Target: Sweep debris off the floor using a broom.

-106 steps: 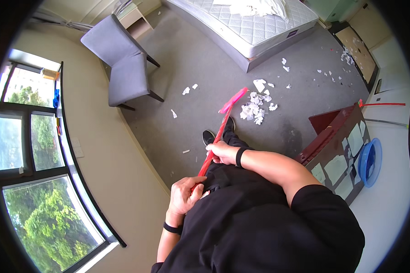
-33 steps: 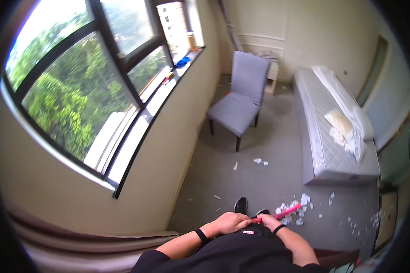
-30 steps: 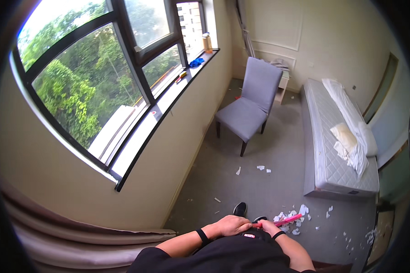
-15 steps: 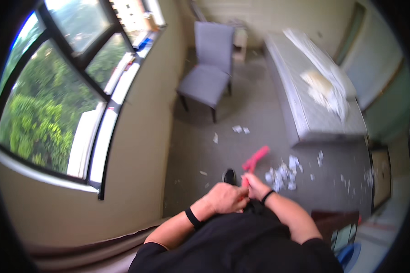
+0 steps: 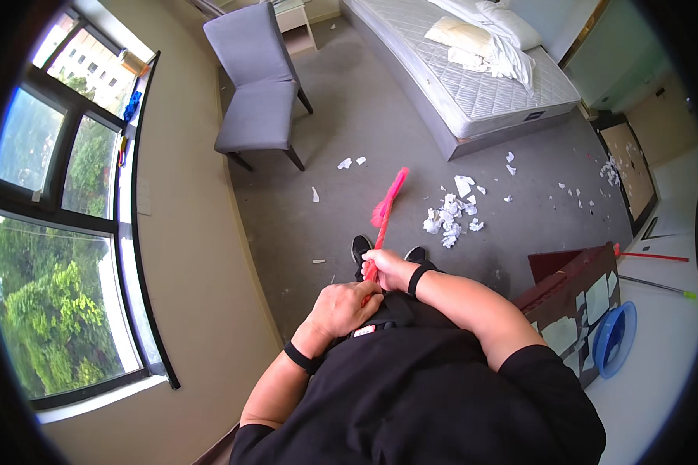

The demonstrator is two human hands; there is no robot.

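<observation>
Both hands grip one pink broom [image 5: 385,209]: the left hand [image 5: 343,308] is closed around the upper end of the handle close to the black-clad body, and the right hand [image 5: 389,267] is wrapped around the handle just beyond it, a black band on each wrist. From the hands the broom slants away over the two black shoes [image 5: 361,248] to its pink bristle head, which lies on the grey carpet [image 5: 349,124]. Just to the right of that head sits a heap of torn white paper scraps [image 5: 448,218], with more scraps scattered further right and a few loose ones to the left near the chair legs. At the right edge a dark red board [image 5: 574,275] stands beside a blue basin [image 5: 614,337]. Further off, a grey upholstered chair [image 5: 256,93] stands near the window wall, and a bare mattress [image 5: 473,74] with a pillow and crumpled white sheets lies at the far end
</observation>
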